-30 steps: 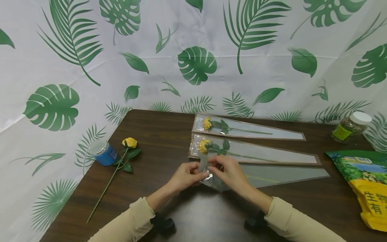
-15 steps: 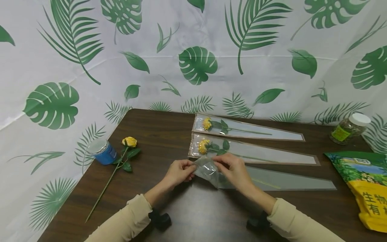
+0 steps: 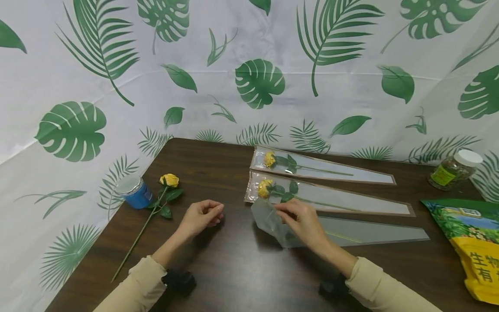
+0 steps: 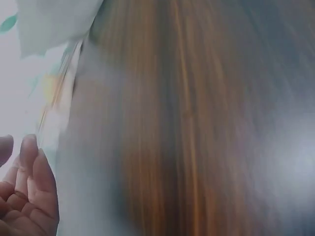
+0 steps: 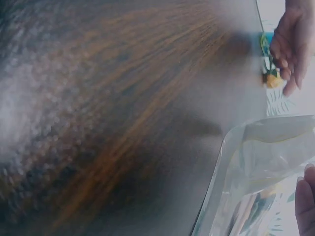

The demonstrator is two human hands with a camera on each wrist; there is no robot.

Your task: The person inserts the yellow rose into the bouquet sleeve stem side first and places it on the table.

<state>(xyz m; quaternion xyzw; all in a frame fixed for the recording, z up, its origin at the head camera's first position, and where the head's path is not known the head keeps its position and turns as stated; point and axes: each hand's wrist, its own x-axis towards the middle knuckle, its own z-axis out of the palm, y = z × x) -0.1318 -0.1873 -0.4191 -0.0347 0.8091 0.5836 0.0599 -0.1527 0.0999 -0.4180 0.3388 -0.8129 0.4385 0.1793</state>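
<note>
Clear sleeve (image 3: 351, 229) was grasped by the right hand (image 3: 302, 220); left hand (image 3: 200, 217) was released
The right hand pinched the sleeve's wide left end, on the near side of two wrapped roses (image 3: 265, 189); the left hand, loosely curled, was between sleeve and loose rose (image 3: 169, 180) at left

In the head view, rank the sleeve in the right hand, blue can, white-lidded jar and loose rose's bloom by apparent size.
1. Sleeve
2. White-lidded jar, blue can: too close to rank
3. Loose rose's bloom

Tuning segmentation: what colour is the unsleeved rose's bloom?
Yellow bloom, clearest in the head view.
</note>
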